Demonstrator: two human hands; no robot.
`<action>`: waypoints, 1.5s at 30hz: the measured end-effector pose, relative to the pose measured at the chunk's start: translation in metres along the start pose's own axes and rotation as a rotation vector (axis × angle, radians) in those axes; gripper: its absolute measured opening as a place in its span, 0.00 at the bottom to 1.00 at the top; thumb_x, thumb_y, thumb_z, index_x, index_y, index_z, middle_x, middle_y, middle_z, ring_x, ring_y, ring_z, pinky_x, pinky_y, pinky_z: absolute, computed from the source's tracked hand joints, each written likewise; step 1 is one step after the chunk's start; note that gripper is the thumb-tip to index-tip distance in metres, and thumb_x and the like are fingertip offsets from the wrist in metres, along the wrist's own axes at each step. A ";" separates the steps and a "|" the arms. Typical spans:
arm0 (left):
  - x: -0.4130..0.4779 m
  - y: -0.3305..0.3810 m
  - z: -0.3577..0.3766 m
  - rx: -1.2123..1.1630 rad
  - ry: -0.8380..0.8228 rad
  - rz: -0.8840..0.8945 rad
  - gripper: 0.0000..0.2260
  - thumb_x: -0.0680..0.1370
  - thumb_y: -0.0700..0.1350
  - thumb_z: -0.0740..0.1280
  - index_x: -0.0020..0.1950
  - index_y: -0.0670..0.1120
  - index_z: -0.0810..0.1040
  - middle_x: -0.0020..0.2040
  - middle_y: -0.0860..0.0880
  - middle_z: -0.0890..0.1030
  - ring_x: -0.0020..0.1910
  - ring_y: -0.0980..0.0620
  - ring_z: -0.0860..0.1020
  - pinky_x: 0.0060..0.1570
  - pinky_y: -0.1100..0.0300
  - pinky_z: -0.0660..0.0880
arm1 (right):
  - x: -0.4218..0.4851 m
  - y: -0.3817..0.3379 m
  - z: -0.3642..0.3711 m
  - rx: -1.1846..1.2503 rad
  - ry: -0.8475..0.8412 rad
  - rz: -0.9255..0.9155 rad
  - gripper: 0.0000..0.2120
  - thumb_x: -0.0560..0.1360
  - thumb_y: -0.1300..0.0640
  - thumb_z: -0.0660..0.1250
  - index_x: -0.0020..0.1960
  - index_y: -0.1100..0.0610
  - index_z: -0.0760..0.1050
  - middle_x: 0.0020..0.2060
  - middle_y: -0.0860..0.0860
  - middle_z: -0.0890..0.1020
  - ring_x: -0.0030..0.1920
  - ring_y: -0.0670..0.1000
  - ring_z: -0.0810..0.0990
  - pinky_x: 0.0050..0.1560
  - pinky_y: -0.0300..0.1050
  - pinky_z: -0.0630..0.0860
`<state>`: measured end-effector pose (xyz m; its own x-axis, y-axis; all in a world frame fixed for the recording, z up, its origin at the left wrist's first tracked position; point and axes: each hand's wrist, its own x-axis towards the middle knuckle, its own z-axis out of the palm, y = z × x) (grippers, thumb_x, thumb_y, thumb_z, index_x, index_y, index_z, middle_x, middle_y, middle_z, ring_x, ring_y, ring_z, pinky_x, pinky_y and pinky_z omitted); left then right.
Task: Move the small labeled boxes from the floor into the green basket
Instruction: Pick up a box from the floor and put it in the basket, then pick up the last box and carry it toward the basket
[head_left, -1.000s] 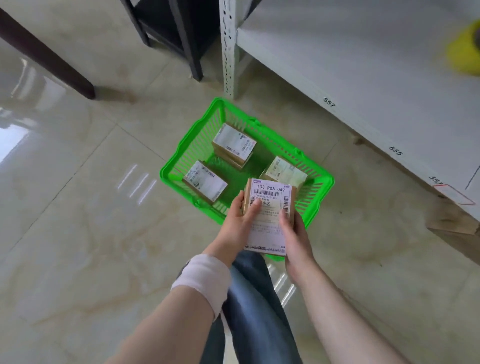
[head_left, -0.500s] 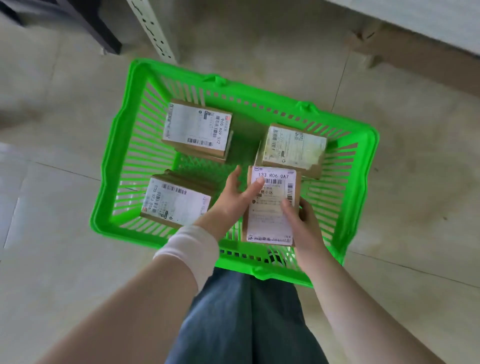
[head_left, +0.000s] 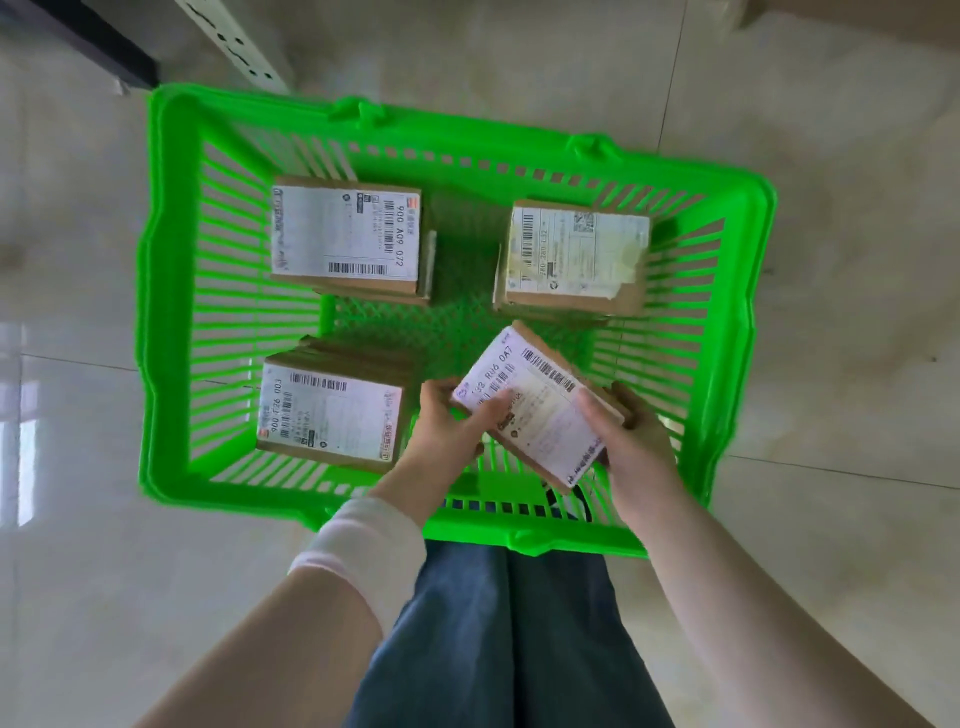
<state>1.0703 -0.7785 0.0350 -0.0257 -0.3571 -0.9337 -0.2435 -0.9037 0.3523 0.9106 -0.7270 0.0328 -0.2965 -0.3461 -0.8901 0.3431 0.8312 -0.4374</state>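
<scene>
A green slatted basket (head_left: 171, 291) stands on the tiled floor right below me. Three small cardboard boxes with white labels lie inside: one far left (head_left: 345, 234), one far right (head_left: 574, 257), one near left (head_left: 330, 415). A fourth labeled box (head_left: 540, 402) is tilted inside the basket's near right part. My left hand (head_left: 447, 436) grips its left end and my right hand (head_left: 631, 441) grips its right end. Whether the box touches the basket floor is hidden by my hands.
A white perforated shelf post (head_left: 228, 41) and a dark furniture leg (head_left: 88, 44) stand just beyond the basket's far left corner. My jeans-clad legs (head_left: 498, 639) are against the basket's near rim. Glossy floor tiles (head_left: 831, 519) surround it.
I have leaned in over the basket, so it fills the view. The held box went from above the near rim down into the basket and turned at an angle.
</scene>
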 end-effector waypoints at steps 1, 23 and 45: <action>-0.001 0.000 0.000 0.116 0.026 -0.001 0.22 0.71 0.54 0.70 0.57 0.48 0.64 0.52 0.50 0.77 0.48 0.53 0.77 0.49 0.54 0.77 | 0.003 -0.002 0.000 -0.023 0.016 0.000 0.37 0.68 0.49 0.71 0.72 0.56 0.60 0.62 0.54 0.77 0.60 0.55 0.77 0.65 0.55 0.71; 0.086 -0.019 0.028 0.523 0.015 -0.127 0.15 0.79 0.42 0.60 0.64 0.39 0.64 0.63 0.41 0.75 0.58 0.43 0.77 0.48 0.60 0.72 | 0.082 0.025 0.030 -0.241 0.059 0.064 0.18 0.76 0.53 0.62 0.64 0.60 0.66 0.60 0.57 0.77 0.61 0.58 0.76 0.56 0.50 0.75; -0.291 0.060 0.286 0.642 -0.078 0.432 0.29 0.78 0.45 0.62 0.74 0.44 0.51 0.76 0.46 0.58 0.73 0.48 0.62 0.59 0.65 0.61 | -0.249 -0.070 -0.248 0.724 0.320 -0.135 0.23 0.77 0.48 0.60 0.71 0.48 0.63 0.64 0.42 0.70 0.69 0.49 0.69 0.66 0.42 0.63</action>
<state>0.7859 -0.6612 0.3093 -0.3085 -0.6070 -0.7324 -0.7098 -0.3657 0.6020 0.7389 -0.5916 0.3166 -0.5805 -0.1907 -0.7916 0.7461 0.2648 -0.6109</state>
